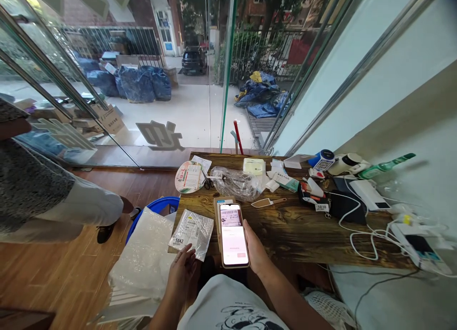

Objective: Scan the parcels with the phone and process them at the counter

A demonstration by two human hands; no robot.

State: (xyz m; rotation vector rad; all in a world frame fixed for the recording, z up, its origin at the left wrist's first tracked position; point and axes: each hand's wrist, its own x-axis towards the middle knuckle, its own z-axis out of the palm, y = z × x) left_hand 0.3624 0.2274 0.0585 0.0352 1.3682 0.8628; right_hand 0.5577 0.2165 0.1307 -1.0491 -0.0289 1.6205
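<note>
L hand [183, 265]: fingers loosely curled, slightly apart, pinching nothing visible; fingertips at pkt's near edge, contact unclear.
White pkt [194, 229]: on table [303, 237], near L corner, just ahead of L hand, which is nearer; long axis runs away from body, far end slanting R.
R hand [254, 248]: closed round phone [234, 237], just R of pkt.

I see through one head-worn camera. It looks forward and down from close above the near edge of the wooden surface [307, 230], with the left hand [183, 265] by the near left corner and the right hand [255, 246] farther along. Past the far edge, its wide view reaches outdoors through a glass front [160, 135].
</note>
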